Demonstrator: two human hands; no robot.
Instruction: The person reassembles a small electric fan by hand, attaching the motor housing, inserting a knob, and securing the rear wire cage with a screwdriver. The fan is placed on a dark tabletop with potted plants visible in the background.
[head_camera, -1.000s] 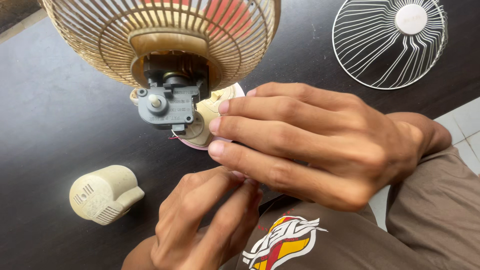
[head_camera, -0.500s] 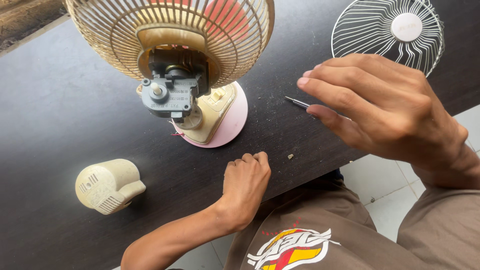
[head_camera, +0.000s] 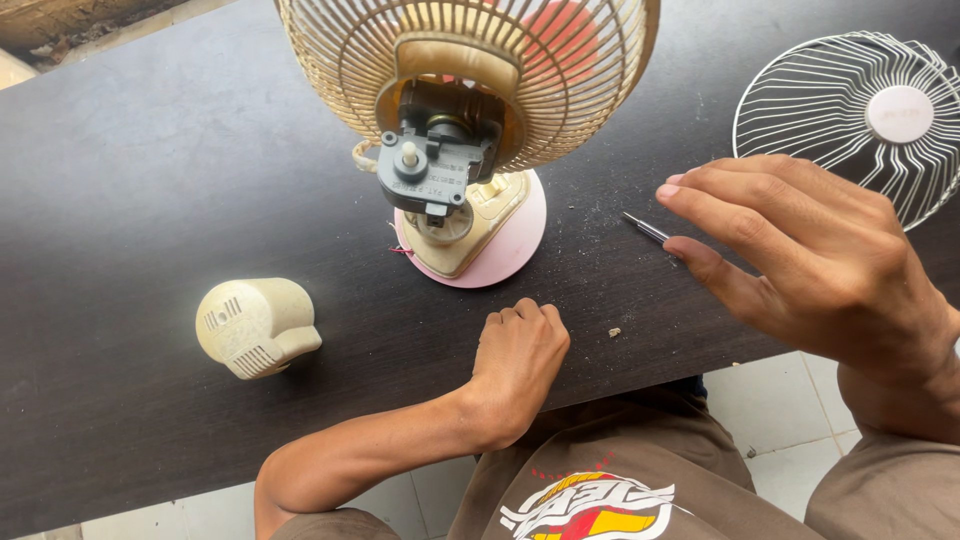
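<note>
A small table fan stands on a dark table (head_camera: 150, 180), its cream rear grille (head_camera: 330, 60) over a pink base (head_camera: 520, 255). Its grey motor gearbox (head_camera: 430, 170) is bare at the back. My left hand (head_camera: 520, 360) rests in a loose fist on the table just in front of the base, with nothing visible in it. My right hand (head_camera: 810, 260) hovers to the right of the fan with its fingers spread. A thin screwdriver (head_camera: 645, 228) lies on the table; its tip pokes out by the thumb, and the handle is hidden under the hand.
A cream motor cover (head_camera: 255, 325) lies on the table to the left. A white wire front grille (head_camera: 860, 110) lies at the far right. A small crumb of debris (head_camera: 614, 331) sits near the table's front edge. Pale floor tiles (head_camera: 770, 400) show below the edge.
Both hands have left the fan motor. My right hand moved out to the right over the screwdriver. My left hand dropped to the table and curled into a fist.
</note>
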